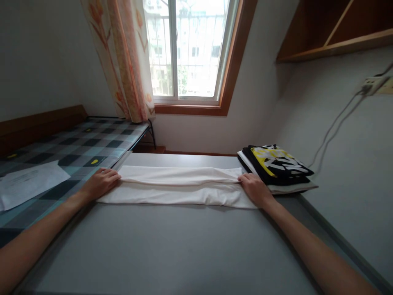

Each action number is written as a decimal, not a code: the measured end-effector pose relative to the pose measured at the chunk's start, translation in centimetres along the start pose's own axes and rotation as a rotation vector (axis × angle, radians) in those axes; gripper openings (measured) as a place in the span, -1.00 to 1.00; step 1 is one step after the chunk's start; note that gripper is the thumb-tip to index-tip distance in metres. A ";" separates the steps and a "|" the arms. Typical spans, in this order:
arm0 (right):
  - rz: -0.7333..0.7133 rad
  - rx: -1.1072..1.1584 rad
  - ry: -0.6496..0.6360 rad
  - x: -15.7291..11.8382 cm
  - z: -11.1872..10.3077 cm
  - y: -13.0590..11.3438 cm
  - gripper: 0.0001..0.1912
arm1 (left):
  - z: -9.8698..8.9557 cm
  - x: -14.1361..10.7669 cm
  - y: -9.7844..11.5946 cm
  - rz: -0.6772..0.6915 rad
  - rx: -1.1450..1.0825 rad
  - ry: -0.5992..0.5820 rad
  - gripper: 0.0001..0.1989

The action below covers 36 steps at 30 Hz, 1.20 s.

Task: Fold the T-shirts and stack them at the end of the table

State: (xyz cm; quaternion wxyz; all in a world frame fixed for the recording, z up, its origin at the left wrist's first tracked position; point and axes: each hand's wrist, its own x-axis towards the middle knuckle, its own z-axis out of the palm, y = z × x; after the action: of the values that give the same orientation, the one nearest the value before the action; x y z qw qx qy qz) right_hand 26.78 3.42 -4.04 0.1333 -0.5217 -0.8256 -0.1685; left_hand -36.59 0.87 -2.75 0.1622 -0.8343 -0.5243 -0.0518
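A white garment (172, 176) lies across the grey table in a long, narrow strip, with a lengthwise fold along its middle and some wrinkles near its right end. My left hand (102, 183) grips the strip's left end, fingers closed over the fold. At the opposite end, my right hand (256, 189) pinches the same fold between thumb and fingers. The fingertips of both hands are partly hidden against the fabric. Just beyond my right hand sits a stack of folded clothes (276, 162), with a black, yellow and white printed one on top.
The grey table (184, 246) extends toward me. To the left is a bed (76, 141) with a checked cover and a sheet of paper (33, 184) on it. A window (190, 53) and a flowered curtain (123, 61) are behind. Cables (334, 119) hang at the right wall.
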 end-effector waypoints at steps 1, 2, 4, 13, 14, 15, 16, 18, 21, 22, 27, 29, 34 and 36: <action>0.013 -0.007 0.024 0.1 -0.2 0.1 -0.79 | -0.3 0.1 0.1 -0.021 0.010 0.010 -0.70; 0.029 -0.018 0.051 0.1 -0.4 0.1 -0.78 | -0.6 0.2 0.2 -0.053 0.024 0.035 -0.70; 0.049 -0.048 0.078 0.0 -0.8 0.1 -0.77 | -1.3 0.3 0.2 -0.112 0.052 0.088 -0.70; -0.011 -0.125 0.001 -1.4 -1.1 -0.5 -0.77 | -2.1 -0.2 1.4 -0.154 0.109 0.019 -0.79; -0.011 -0.131 0.003 -1.4 -1.2 -0.6 -0.77 | -2.1 -0.2 1.6 -0.149 0.104 -0.002 -0.81; -0.013 -0.133 0.001 -1.5 -1.3 -0.6 -0.77 | -2.2 -0.2 1.8 -0.141 0.102 -0.024 -0.82; -0.014 -0.133 0.001 -1.5 -1.5 -0.7 -0.77 | -2.2 -0.2 1.9 -0.132 0.104 -0.044 -0.81; -0.006 -0.128 0.008 -1.5 -1.6 -0.8 -0.78 | -2.2 -0.2 2.1 -0.117 0.126 -0.069 -0.79; 0.006 -0.129 0.036 -1.5 -1.7 -1.1 -0.78 | -1.9 0.0 2.7 -0.094 0.138 -0.042 -0.77; 0.002 -0.126 0.046 -1.4 -1.7 -1.3 -0.78 | -1.8 0.2 3.0 -0.076 0.118 -0.022 -0.76; -0.091 -0.076 0.049 -0.2 -2.0 -3.1 -0.79 | -1.6 2.4 6.6 0.088 -0.012 0.028 -0.72; -0.118 -0.071 0.037 0.5 -2.1 -4.0 -0.79 | -1.8 3.8 8.7 0.145 -0.031 0.050 -0.75; -0.135 -0.064 0.011 2.2 -1.9 -6.0 -0.79 | -2.1 8.6 15.7 0.243 -0.120 0.102 -0.75; -0.127 -0.058 0.006 2.6 -1.6 -6.7 -0.80 | -2.1 10.8 19.3 0.232 -0.163 0.143 -0.74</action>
State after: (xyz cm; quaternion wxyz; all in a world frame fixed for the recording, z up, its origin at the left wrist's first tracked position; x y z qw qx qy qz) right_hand 19.65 2.21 -2.53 0.1097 -0.4714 -0.8514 -0.2023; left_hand -14.39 1.79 -2.19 0.1359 -0.8938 -0.4056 -0.1344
